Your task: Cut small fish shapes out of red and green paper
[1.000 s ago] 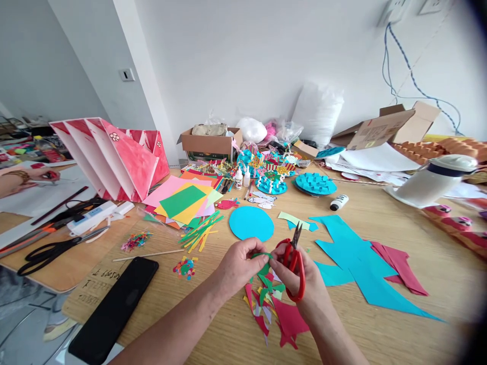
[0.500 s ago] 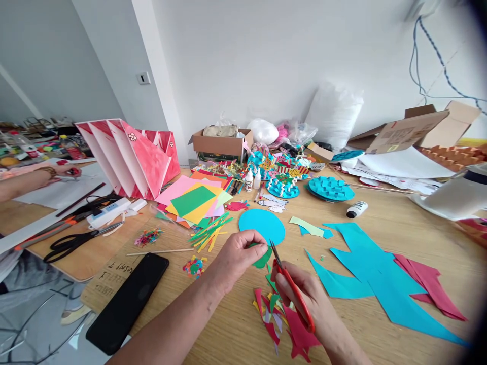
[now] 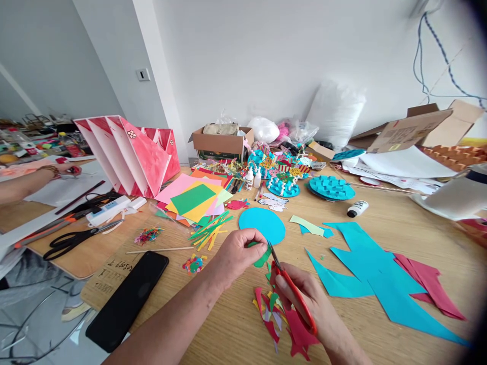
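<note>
My left hand [image 3: 245,251] pinches a small green paper piece [image 3: 262,258] between thumb and fingertips, partly covering it. In my right hand [image 3: 304,289] are red-handled scissors [image 3: 294,294]. Their blades point up and left, with the tips close beside the green paper; whether they touch it I cannot tell. Behind my hands lies a blue paper circle [image 3: 262,223]. Below the scissors is a loose heap of red, green, yellow and purple paper scraps [image 3: 272,317].
Blue paper offcuts [image 3: 365,258] and folded red paper [image 3: 429,284] lie right. Coloured sheets [image 3: 194,200], a black phone [image 3: 129,299] and black scissors [image 3: 72,241] lie left. Glue bottles [image 3: 249,179] stand behind the circle. Another person's hand [image 3: 63,170] is far left.
The scissors' tips have shifted slightly left, toward the green paper. My left hand keeps its pinch almost in place. The view has tilted very slightly.
</note>
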`<state>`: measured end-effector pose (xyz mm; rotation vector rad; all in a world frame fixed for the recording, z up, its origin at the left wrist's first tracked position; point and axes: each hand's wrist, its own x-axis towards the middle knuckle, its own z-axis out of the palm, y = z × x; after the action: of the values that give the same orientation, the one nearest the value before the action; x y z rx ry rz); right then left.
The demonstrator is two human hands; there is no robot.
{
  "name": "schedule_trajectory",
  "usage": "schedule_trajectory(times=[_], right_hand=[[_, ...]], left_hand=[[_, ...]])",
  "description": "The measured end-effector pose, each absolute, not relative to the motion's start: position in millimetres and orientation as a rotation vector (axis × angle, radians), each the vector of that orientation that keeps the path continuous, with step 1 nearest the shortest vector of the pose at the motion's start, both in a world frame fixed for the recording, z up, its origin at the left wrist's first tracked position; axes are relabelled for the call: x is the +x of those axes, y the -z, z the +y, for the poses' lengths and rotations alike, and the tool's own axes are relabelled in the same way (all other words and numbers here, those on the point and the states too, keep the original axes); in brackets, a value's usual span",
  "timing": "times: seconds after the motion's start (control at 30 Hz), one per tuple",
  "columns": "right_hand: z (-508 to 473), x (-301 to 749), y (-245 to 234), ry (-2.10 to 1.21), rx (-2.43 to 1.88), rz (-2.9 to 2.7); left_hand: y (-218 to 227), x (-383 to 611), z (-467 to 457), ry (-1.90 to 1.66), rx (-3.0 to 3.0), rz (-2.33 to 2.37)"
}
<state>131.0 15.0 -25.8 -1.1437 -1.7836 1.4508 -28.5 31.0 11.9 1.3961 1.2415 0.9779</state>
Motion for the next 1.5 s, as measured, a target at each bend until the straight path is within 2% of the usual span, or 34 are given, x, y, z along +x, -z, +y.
schedule_trajectory(times=[0.87, 1.5], right_hand=[[13.5, 134.3, 27.9, -1.683, -1.03, -1.639], [12.6, 133.1, 26.2, -1.729, -1.1, -1.576]], left_hand=[[-10.0, -33.9, 30.0, -0.951, 1.428, 1.158], [-8.5, -37.8, 30.6, -0.946, 1.48, 1.153]])
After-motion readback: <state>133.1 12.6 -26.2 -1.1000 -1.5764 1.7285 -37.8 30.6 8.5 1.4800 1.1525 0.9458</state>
